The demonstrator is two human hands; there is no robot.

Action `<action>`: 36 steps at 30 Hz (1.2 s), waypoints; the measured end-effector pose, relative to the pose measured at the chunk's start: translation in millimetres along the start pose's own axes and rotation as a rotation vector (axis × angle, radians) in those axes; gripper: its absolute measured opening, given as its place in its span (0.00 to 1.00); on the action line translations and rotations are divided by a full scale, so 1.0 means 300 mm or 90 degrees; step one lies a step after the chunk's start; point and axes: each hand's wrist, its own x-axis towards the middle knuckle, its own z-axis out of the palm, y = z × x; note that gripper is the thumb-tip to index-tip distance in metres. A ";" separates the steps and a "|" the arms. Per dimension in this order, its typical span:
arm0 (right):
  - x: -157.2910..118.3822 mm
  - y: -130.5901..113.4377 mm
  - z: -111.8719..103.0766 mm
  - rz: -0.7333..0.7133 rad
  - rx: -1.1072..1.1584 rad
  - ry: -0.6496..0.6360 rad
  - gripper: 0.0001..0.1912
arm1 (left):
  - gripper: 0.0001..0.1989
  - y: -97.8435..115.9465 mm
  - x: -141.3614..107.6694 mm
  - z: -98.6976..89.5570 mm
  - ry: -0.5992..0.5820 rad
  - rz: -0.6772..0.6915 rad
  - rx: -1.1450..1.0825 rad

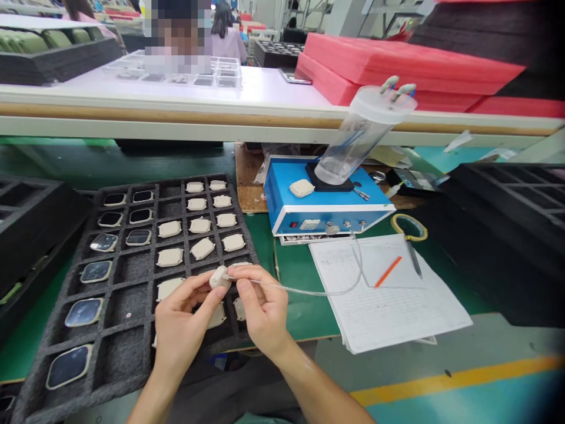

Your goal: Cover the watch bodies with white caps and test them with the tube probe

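One beige case (218,277): grasped by left hand (180,324) fingers, seemingly turned to present its side | clear tube (309,292): end pinched by right hand (263,303) fingers at that side, likely for alignment | foam tray (125,348): below-left of fingers, presumably for reach

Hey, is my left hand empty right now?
No, the left hand holds a small white case between thumb and fingers, while the right hand holds the clear tube.
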 end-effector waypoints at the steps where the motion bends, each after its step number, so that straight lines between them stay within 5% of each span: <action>1: 0.000 0.002 0.001 -0.001 0.005 0.000 0.09 | 0.13 0.000 0.001 0.000 0.002 0.002 0.003; 13: 0.000 0.014 0.001 0.011 0.042 -0.001 0.10 | 0.14 -0.014 -0.003 0.004 0.021 0.012 0.027; 18: -0.020 -0.001 -0.012 0.004 0.043 0.021 0.10 | 0.14 0.015 0.024 -0.066 -0.040 0.110 0.218; 22: -0.038 0.000 -0.017 0.034 0.057 0.037 0.10 | 0.19 0.088 0.309 -0.153 -0.143 0.230 0.572; 24: -0.039 -0.001 -0.013 0.039 0.054 0.037 0.09 | 0.23 0.114 0.513 -0.184 -0.207 0.177 0.758; 28: -0.037 -0.012 -0.007 0.039 0.034 0.052 0.08 | 0.22 0.124 0.779 -0.210 -0.318 0.096 0.801; 31: -0.039 -0.014 -0.010 0.042 0.035 0.052 0.08 | 0.25 0.112 0.763 -0.256 -0.299 0.104 0.831; 36: -0.044 -0.005 -0.019 0.067 0.044 0.033 0.08 | 0.24 0.089 0.542 -0.422 -0.226 0.109 0.922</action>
